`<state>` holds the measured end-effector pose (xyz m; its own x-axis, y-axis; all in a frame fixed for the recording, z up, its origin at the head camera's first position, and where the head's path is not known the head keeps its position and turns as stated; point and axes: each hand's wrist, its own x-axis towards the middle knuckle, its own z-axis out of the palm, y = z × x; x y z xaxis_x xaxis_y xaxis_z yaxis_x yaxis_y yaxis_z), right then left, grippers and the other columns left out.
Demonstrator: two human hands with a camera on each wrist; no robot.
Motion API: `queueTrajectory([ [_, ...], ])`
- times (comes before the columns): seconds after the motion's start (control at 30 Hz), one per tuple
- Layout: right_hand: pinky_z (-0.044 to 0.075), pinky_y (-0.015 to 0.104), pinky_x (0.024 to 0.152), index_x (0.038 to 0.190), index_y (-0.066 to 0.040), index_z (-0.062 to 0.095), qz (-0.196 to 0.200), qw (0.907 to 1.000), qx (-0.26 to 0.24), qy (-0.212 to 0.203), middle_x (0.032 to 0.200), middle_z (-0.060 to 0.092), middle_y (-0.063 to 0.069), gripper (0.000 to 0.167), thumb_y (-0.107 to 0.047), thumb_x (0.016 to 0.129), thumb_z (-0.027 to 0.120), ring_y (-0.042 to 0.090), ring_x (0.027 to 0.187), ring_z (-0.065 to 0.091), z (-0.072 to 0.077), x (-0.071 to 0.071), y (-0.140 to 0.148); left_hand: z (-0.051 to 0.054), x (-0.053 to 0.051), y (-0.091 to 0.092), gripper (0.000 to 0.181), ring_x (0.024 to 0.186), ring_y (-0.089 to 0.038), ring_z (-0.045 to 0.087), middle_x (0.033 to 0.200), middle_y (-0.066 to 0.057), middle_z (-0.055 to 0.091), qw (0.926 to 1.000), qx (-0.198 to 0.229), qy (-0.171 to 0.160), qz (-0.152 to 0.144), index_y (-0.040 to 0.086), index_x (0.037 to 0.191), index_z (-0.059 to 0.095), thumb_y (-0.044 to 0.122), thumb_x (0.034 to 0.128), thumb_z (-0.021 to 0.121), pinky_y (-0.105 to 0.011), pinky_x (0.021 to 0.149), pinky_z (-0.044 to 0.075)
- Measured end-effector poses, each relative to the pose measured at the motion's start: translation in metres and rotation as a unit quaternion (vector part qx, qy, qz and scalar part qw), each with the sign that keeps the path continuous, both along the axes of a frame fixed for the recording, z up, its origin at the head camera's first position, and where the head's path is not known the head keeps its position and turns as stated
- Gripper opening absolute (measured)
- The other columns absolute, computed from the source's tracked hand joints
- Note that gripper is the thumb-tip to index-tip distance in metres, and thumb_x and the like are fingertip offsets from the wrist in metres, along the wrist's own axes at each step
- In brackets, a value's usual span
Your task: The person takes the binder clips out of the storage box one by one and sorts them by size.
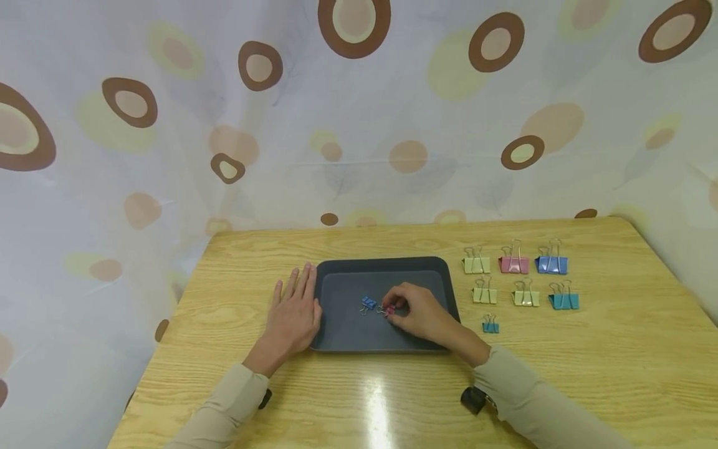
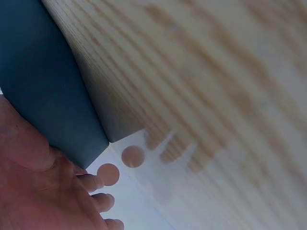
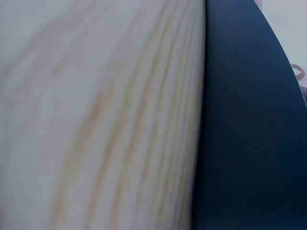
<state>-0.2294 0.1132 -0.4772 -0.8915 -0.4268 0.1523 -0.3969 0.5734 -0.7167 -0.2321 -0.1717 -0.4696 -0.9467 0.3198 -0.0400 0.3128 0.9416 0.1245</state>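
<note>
A dark grey tray (image 1: 348,340) lies on the wooden table. Over its right half, my right hand (image 1: 417,315) pinches a small pink binder clip (image 1: 390,309) between thumb and fingers. Just left of that clip, a small blue binder clip (image 1: 368,302) lies on the tray floor. My left hand (image 1: 293,315) has its fingers straight and touches the tray's left side; the left wrist view shows the same hand against the tray wall (image 2: 53,81). In the right wrist view only the tray's outer side (image 3: 249,124) and the table appear, and the hand is out of sight.
Right of the tray, several binder clips stand in rows on the table (image 1: 617,374): a pink one (image 1: 514,265), a large blue one (image 1: 552,265), teal ones such as the small one (image 1: 490,327), and pale yellow ones (image 1: 477,265). A patterned cloth (image 1: 359,187) hangs behind.
</note>
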Motion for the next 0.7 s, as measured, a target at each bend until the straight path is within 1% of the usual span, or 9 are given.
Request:
queueTrajectory([
  [0.2,0.057,0.03,0.07,0.1,-0.005,0.074,0.003,0.9996,-0.027,-0.009,0.096,0.067,0.005,0.015,0.0,0.087,0.078,0.025,0.088,0.067,0.004,0.001,0.005,-0.001,0.0,0.0,0.064,0.157,-0.035,0.012,0.171,-0.014,0.012,1.0,0.0,0.009,-0.001,0.002,0.165,0.01,0.024,0.1098,0.035,-0.06,0.122,0.013],
  [0.37,0.058,0.028,0.071,0.102,-0.005,0.074,-0.003,0.9985,-0.051,-0.019,0.098,0.069,0.004,0.015,-0.001,0.088,0.079,0.024,0.089,0.068,0.008,0.005,0.013,-0.002,0.001,-0.001,0.064,0.157,-0.035,0.012,0.171,-0.014,0.012,1.0,-0.005,0.008,0.0,0.002,0.165,0.01,0.024,0.11,0.035,-0.06,0.122,0.013],
  [0.53,0.058,0.03,0.073,0.104,-0.004,0.073,-0.005,0.9956,-0.085,-0.039,0.099,0.072,0.004,0.015,-0.001,0.089,0.077,0.022,0.09,0.068,0.02,0.007,0.025,-0.001,0.001,0.0,0.064,0.157,-0.035,0.012,0.171,-0.015,0.013,0.9999,0.001,0.012,-0.002,0.002,0.165,0.01,0.024,0.1099,0.035,-0.06,0.122,0.013],
  [0.7,0.058,0.029,0.073,0.105,-0.003,0.073,-0.012,0.9937,-0.098,-0.054,0.1,0.072,0.004,0.016,-0.002,0.089,0.077,0.02,0.09,0.068,0.03,0.009,0.039,0.001,0.001,0.0,0.064,0.156,-0.036,0.013,0.171,-0.015,0.013,0.9999,-0.002,0.01,-0.005,0.001,0.164,0.01,0.024,0.1099,0.035,-0.061,0.122,0.014],
])
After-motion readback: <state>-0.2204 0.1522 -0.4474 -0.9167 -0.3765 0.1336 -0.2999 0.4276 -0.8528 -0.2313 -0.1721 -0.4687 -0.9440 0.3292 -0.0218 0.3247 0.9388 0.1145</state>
